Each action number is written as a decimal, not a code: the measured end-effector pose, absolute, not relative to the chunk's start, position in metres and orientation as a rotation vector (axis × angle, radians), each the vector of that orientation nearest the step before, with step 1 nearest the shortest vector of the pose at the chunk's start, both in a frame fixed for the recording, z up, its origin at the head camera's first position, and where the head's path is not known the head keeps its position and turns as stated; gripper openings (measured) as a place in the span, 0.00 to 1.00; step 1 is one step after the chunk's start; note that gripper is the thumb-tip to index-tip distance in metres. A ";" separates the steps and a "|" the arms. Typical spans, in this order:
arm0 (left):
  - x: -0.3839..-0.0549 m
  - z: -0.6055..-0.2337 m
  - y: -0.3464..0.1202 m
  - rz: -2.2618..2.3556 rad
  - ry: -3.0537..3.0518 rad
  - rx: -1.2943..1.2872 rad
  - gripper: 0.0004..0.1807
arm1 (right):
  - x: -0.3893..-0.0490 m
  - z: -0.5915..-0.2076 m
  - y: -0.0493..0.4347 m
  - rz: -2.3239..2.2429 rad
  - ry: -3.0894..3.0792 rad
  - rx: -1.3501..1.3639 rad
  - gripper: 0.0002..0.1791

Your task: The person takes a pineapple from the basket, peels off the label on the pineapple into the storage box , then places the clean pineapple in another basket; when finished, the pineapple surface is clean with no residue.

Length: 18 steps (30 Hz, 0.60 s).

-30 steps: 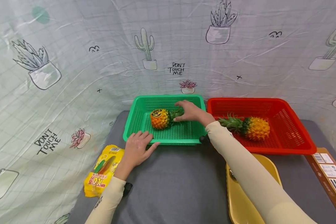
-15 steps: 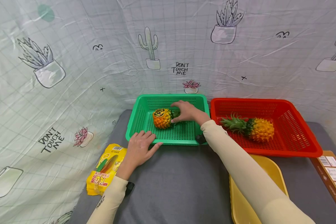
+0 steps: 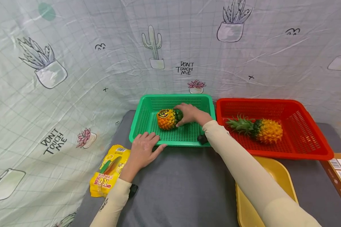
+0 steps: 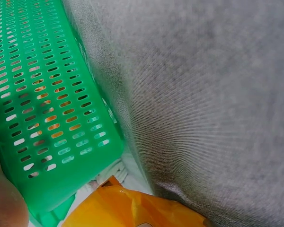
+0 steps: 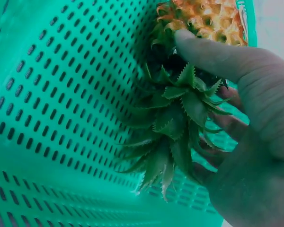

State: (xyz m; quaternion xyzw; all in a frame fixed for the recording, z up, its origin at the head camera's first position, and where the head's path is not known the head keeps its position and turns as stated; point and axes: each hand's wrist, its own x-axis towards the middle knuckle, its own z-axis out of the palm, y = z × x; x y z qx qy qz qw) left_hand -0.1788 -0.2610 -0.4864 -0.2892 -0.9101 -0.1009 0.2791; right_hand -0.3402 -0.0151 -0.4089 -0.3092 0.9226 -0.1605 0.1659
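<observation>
In the green basket [image 3: 170, 142] lies a pineapple [image 3: 166, 120] with an orange-yellow body, a dark round label and a green leafy crown [image 5: 173, 123]. My right hand [image 3: 188, 114] grips it where crown meets fruit. The right wrist view shows the thumb [image 5: 213, 54] against the fruit's lower end and the fingers curled behind the leaves. My left hand [image 3: 143, 149] rests with relaxed fingers over the basket's near left rim, thumb spread to the side. Another pineapple [image 3: 268, 130] lies in the red basket [image 3: 301, 155], its crown pointing left.
A yellow snack bag [image 3: 109, 171] lies left of my left forearm. Under my right forearm is a yellow tray [image 3: 284, 176]. A brown carton [image 3: 339, 176] with white labels stands at the table's right. A patterned cloth [image 3: 102, 63] hangs behind the baskets.
My right hand has moved in from over the crown and closed round the pineapple's neck. The left hand stays at the basket rim. The head view has shifted slightly.
</observation>
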 end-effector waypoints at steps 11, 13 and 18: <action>-0.179 -0.485 -0.261 -0.269 -2.420 -0.783 0.20 | -0.341 -0.414 -0.012 -0.413 2.646 -0.811 0.49; -0.179 -0.485 -0.261 -0.268 -2.422 -0.788 0.20 | -0.342 -0.415 -0.012 -0.421 2.647 -0.804 0.48; -0.180 -0.485 -0.261 -0.272 -2.428 -0.788 0.22 | -0.346 -0.418 -0.011 -0.417 2.643 -0.799 0.45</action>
